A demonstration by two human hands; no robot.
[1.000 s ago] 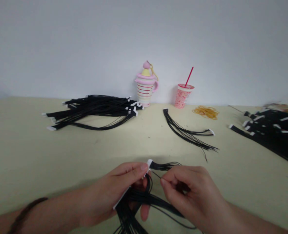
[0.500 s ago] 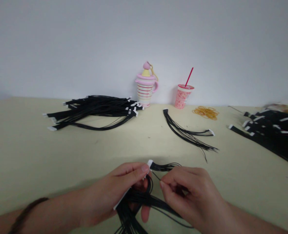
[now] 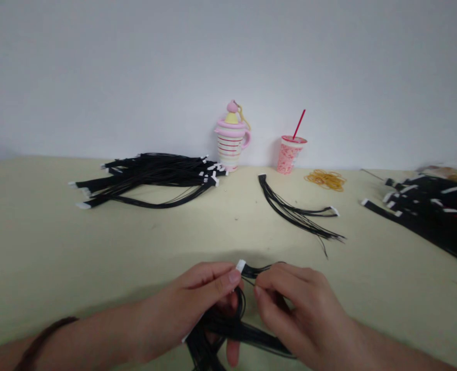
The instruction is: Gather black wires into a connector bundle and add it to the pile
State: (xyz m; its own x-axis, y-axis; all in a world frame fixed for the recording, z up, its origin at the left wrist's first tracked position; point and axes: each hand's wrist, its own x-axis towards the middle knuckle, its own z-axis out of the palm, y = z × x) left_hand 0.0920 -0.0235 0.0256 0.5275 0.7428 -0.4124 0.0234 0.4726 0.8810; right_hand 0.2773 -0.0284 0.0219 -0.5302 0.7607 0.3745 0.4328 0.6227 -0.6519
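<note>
Between thumb and fingers, my left hand (image 3: 201, 291) grips a white connector (image 3: 241, 266) on a black wire harness (image 3: 247, 332). Bundled black wires loop below that hand and hang toward the lower edge. Just right of the connector, my right hand (image 3: 304, 304) pinches a single thin black wire (image 3: 248, 281) between thumb and forefinger. One end of this wire is at the connector; whether it sits inside a slot cannot be made out. Other wires from the connector run behind my right fingers.
A pile of black harnesses (image 3: 154, 172) lies back left, another pile (image 3: 441, 216) at right. One loose harness (image 3: 286, 208) rests mid-table. Near the wall stand a pink striped cup (image 3: 229, 147) and a red-patterned cup with straw (image 3: 289, 155), beside yellow rubber bands (image 3: 325, 180).
The connector and both hands sit slightly lower and closer together. Less of the pinched wire shows between the connector and my right fingertips. Both grips are kept.
</note>
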